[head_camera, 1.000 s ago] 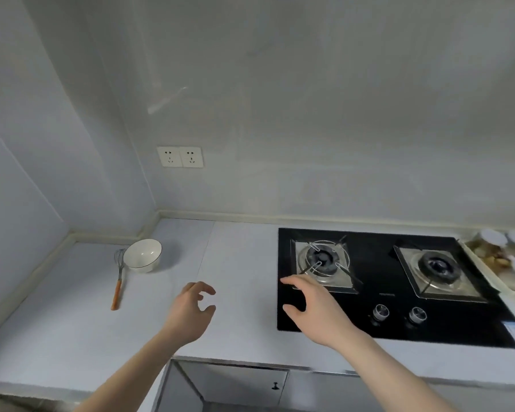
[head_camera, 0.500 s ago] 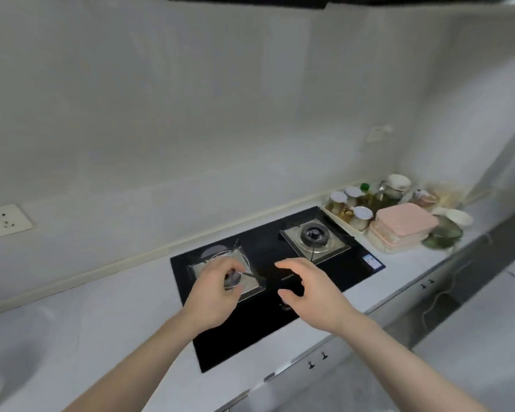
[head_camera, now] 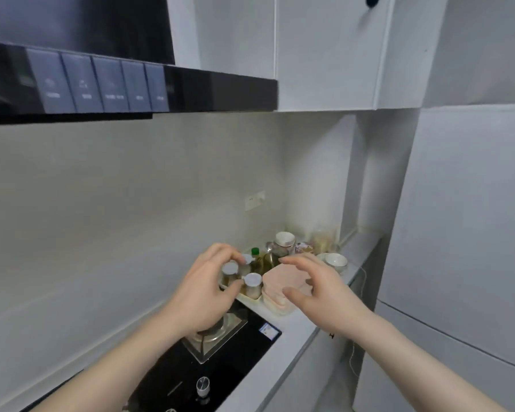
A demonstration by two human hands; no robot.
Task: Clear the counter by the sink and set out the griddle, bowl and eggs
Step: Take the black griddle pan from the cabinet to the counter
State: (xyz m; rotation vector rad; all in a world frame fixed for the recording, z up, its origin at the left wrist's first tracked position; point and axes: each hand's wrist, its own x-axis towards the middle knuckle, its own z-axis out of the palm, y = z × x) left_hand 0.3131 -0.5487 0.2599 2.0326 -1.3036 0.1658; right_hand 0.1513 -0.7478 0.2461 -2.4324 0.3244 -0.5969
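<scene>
Over the right end of the stove (head_camera: 220, 361), both hands are hanging in the air: the left hand (head_camera: 204, 292) is curving loosely in front of the capped jars (head_camera: 252, 282), fingers bent but holding nothing, and the right hand (head_camera: 318, 288) is spreading open in front of the pink stack (head_camera: 280, 281), also gripping nothing. That pink stack is looking like the likeliest candidate for the griddle, though I cannot tell for sure; a white bowl (head_camera: 335, 261) is sitting just beyond it near the counter (head_camera: 295, 325) edge, and eggs are not showing anywhere. The trouble ahead, as I judge it, is crowding: the jars are standing packed in a tray (head_camera: 250, 300) touching the stack, so a hasty lift could be tipping a jar or dragging the tray. A green-capped bottle (head_camera: 255, 253) and a lidded pot (head_camera: 284, 240) are cluttering the back, a cord (head_camera: 358, 270) is trailing off the counter edge, and the range hood (head_camera: 131, 87) is looming overhead.
</scene>
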